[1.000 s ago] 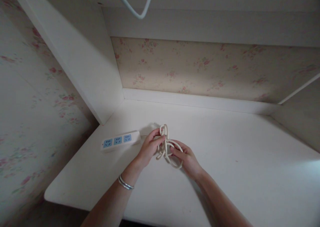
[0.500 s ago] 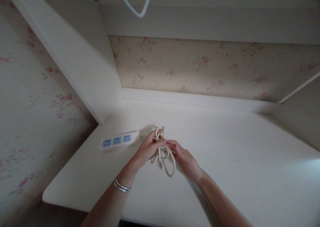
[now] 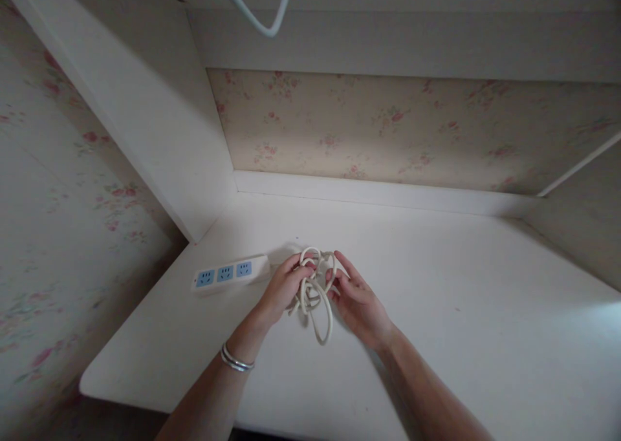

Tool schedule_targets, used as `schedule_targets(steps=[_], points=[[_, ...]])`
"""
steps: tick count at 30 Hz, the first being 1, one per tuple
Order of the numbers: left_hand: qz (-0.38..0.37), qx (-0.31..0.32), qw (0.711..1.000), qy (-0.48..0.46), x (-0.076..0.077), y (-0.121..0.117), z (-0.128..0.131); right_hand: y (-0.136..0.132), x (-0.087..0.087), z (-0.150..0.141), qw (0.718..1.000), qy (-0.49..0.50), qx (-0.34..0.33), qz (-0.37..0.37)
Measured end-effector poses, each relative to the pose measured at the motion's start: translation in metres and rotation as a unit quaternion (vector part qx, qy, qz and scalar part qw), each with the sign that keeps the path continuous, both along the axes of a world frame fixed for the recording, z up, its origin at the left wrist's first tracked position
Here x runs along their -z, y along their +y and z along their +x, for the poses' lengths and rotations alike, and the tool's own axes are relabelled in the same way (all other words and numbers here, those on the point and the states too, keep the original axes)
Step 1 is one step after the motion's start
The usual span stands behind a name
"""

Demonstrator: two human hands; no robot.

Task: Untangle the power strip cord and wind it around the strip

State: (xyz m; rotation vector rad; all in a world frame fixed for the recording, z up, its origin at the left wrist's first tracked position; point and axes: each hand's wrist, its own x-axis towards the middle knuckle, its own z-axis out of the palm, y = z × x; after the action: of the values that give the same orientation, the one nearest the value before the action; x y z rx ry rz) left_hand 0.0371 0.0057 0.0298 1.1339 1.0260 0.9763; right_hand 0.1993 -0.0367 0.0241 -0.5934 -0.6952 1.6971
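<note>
The left hand [image 3: 281, 289] pinches a tangled bundle of cream power cord [image 3: 313, 293] between thumb and fingers; the right hand [image 3: 361, 305] has its fingers partly spread at one loop, touching it — whether they grip it, I cannot tell. The bundle sits between the two hands, with a long loop hanging toward the person. A double silver bangle [image 3: 237, 358] circles the left wrist. Just left of that hand, a white three-socket power strip [image 3: 231, 275] with blue faces lies on the white desk [image 3: 436, 286] — floral wallpaper [image 3: 363, 127] behind
</note>
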Motion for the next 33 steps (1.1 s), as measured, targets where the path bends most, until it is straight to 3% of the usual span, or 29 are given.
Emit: schedule_targets(steps=[6,12,18,24,33], points=[[-0.005,-0.038,0.999,-0.006,0.013,0.006,-0.003,0.011,0.008,0.010,0.993,0.047,0.081,-0.067],[-0.009,-0.066,0.997,-0.036,0.011,0.007,-0.001,0.018,0.011,0.021,0.982,-0.004,0.153,-0.114],[-0.038,-0.095,0.990,-0.097,0.007,0.009,0.000,0.017,0.015,0.022,0.985,-0.081,0.146,-0.038],[-0.109,-0.146,0.977,-0.112,0.002,0.009,0.001,0.011,0.019,0.015,0.971,-0.195,0.140,0.015],[-0.148,-0.132,0.965,-0.174,0.003,0.010,0.000,0.006,0.022,0.009,0.956,-0.248,0.156,0.035]])
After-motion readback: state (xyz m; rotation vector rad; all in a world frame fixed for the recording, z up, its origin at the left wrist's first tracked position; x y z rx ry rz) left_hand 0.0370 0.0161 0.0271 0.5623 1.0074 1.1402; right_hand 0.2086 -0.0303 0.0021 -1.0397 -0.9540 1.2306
